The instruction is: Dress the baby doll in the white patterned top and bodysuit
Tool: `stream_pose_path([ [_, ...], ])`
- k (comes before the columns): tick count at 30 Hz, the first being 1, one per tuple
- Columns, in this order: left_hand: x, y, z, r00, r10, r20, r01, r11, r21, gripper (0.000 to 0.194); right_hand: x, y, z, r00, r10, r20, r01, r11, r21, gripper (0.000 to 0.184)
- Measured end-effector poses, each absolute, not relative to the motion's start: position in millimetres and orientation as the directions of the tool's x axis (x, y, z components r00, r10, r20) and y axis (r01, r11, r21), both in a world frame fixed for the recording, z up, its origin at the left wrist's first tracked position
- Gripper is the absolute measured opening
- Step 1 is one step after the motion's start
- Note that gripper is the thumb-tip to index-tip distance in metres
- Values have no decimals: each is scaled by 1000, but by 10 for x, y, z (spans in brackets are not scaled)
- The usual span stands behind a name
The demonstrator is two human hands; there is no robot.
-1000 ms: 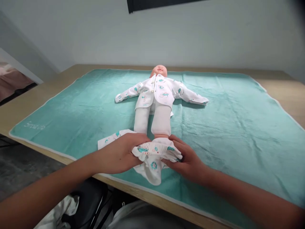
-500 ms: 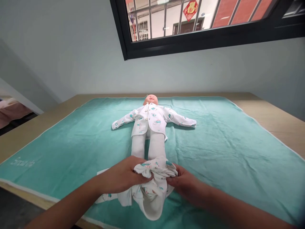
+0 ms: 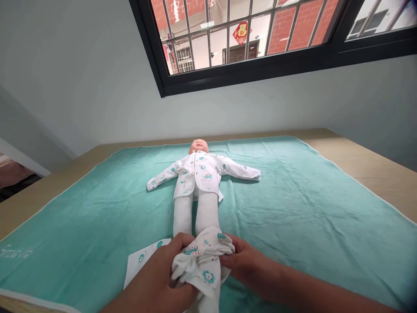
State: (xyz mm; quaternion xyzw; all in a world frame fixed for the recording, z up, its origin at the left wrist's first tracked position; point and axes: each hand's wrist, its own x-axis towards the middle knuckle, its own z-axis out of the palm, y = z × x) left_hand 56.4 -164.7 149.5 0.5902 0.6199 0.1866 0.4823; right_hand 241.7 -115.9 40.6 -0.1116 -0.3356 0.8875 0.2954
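Note:
A baby doll (image 3: 199, 145) lies on its back with its head at the far side, dressed in a white printed jacket (image 3: 205, 174) with its arms spread. Bunched white printed baby pants (image 3: 208, 248) surround the doll's lower right-hand leg. My left hand (image 3: 169, 269) grips the gathered cloth from the left, thumb on top. From the right, my right hand (image 3: 239, 256) pinches the bunched edge between thumb and fingers. Another part of the printed cloth (image 3: 143, 261) lies flat to the left, partly behind my left hand. The doll's feet are hidden or out of frame.
A teal blanket (image 3: 293, 208) with a white edge covers most of the wooden table (image 3: 368, 161). Behind the table stands a grey wall (image 3: 244, 115) with a dark-framed, barred window (image 3: 241, 71). Pink fabric (image 3: 14, 171) shows at the far left.
The camera view has shifted, showing more of the window. My left hand has moved lower on the bunched pants, and the hanging cloth below is now pulled around the leg.

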Motion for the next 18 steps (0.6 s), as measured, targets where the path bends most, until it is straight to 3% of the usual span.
stream_pose_path([
  [9, 492, -1644, 1454, 122, 890, -440, 471, 339, 815, 41, 2441, -1175, 493, -818, 575, -35, -409, -623, -667, 43],
  [13, 440, -1629, 1329, 181, 927, -328, 467, 213, 858, 31, 2440, -1175, 469, -790, 605, -96, -388, -616, -686, 46],
  [18, 299, -1523, 1144, 358, 928, -99, 477, -91, 874, 19, 2413, -1182, 384, -762, 632, -141, -350, -585, -732, 51],
])
